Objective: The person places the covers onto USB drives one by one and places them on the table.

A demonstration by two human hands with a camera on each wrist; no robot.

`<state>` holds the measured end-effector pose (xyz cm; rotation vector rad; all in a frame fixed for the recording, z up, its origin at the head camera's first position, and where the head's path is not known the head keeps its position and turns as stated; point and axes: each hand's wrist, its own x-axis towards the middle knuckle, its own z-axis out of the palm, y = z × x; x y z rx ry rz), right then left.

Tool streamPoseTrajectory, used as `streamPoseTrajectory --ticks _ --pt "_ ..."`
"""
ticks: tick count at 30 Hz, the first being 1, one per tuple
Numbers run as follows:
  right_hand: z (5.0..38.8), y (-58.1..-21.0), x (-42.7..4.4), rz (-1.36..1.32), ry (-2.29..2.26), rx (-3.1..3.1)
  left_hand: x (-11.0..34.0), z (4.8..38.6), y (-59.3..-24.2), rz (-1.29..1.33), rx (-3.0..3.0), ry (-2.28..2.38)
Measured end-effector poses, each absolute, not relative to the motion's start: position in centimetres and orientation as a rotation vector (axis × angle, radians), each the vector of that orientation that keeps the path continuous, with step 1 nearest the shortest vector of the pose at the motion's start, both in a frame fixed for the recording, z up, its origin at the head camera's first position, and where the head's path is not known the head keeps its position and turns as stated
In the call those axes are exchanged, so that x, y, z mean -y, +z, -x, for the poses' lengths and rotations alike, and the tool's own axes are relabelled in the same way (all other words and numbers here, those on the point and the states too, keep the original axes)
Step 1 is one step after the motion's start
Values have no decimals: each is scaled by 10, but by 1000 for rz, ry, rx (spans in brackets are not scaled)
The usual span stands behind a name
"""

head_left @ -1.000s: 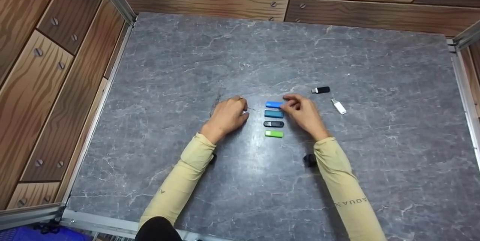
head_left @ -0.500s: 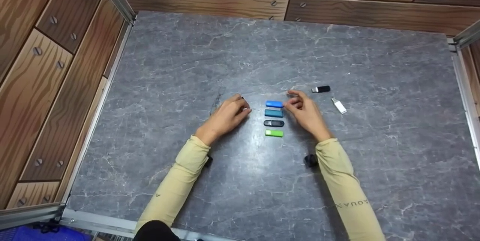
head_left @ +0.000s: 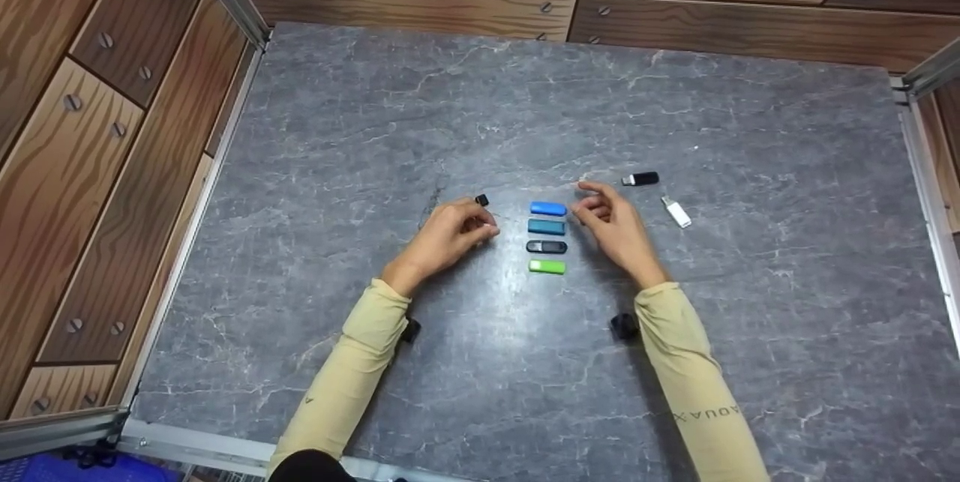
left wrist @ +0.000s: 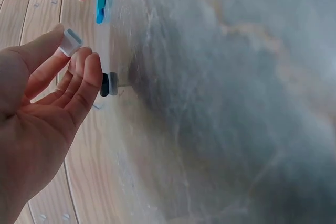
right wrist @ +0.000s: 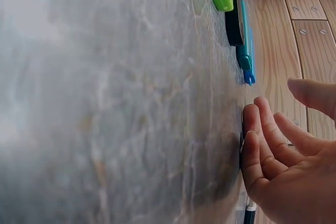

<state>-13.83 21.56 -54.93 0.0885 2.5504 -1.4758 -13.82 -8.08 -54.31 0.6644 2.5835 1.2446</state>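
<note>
Over tabletop (head_left: pixel 360 122) | left hand (head_left: pixel 448 235) pinches white piece (left wrist: pixel 70 43) | right hand (head_left: pixel 616 231) loosely spread beside blue stick (head_left: pixel 548 208)

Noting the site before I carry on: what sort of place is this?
Probably a purpose-built work booth: wood-patterned panels stand around a gray marbled tabletop, a metal frame edges it, and what look like USB sticks lie in a row.

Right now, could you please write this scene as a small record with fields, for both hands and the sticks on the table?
Left hand: pinches a small whitish piece
Right hand: holds nothing visible, beside the blue stick
Column, continuing nearer: teal stick, dark stick, green stick
Farther right: black stick, white stick
Just beyond left hand: small black object, identity unclear
Surface: grey marbled tabletop
</note>
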Motion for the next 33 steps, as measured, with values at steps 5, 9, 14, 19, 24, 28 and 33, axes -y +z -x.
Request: streamPoseTrajectory --ticks 5,9,14,19,24,28,33 --pt "137 -549 -215 -83 -1515 -2553 83 137 -544 -694 -2593 1274" --pt "136 -550 -215 -82 -1536 -2545 84 136 -546 -676 -2584 1333" --pt "137 -551 -216 -78 -1549 -2526 86 135 -548 -599 -2534 1450" --pt "137 -551 -218 -82 -1547 -2515 88 133 -549 -564 -2512 1456" --pt "135 -551 -220 -76 -1590 -2496 88 133 -547 -508 -2456 1463" --pt "134 -551 -222 -72 -1626 -2493 87 132 -546 -468 -2408 1500" --pt "132 -552 -225 -82 -1648 -2472 85 131 -546 -500 -2427 1529"
